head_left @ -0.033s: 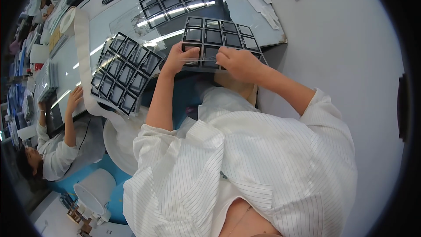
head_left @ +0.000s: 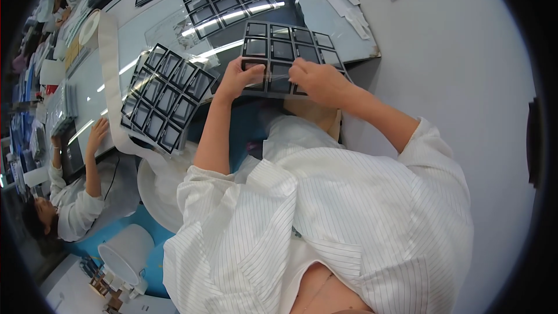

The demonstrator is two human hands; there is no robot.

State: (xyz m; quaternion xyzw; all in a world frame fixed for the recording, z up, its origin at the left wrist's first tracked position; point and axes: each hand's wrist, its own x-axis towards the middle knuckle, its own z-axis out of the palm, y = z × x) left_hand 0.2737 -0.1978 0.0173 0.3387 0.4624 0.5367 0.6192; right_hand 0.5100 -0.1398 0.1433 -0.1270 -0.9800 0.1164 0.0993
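Observation:
A black grid-like panel (head_left: 282, 50) with several square windows lies at the near edge of the table in front of me. My left hand (head_left: 233, 78) grips its near left corner, thumb on top and fingers partly hidden below. Over its near right part, my right hand (head_left: 319, 83) is closed with the fingertips pinched together; what they hold, if anything, is too small to make out. To the left, a stack of similar black grid panels (head_left: 165, 96) sits tilted at the table edge. Another such panel (head_left: 224, 0) lies farther back.
Glossy table (head_left: 331, 23) carries white paper strips (head_left: 356, 20) at the back right. A wide white band (head_left: 108, 64) runs off the table towards a white bin (head_left: 154, 192). At the left a co-worker's hand (head_left: 97, 135) rests on the table. A wall (head_left: 453, 81) stands to the right.
My right hand has shifted slightly up and to the right over the panel. A thin clear strip between my hands no longer shows. My left hand has stayed in place.

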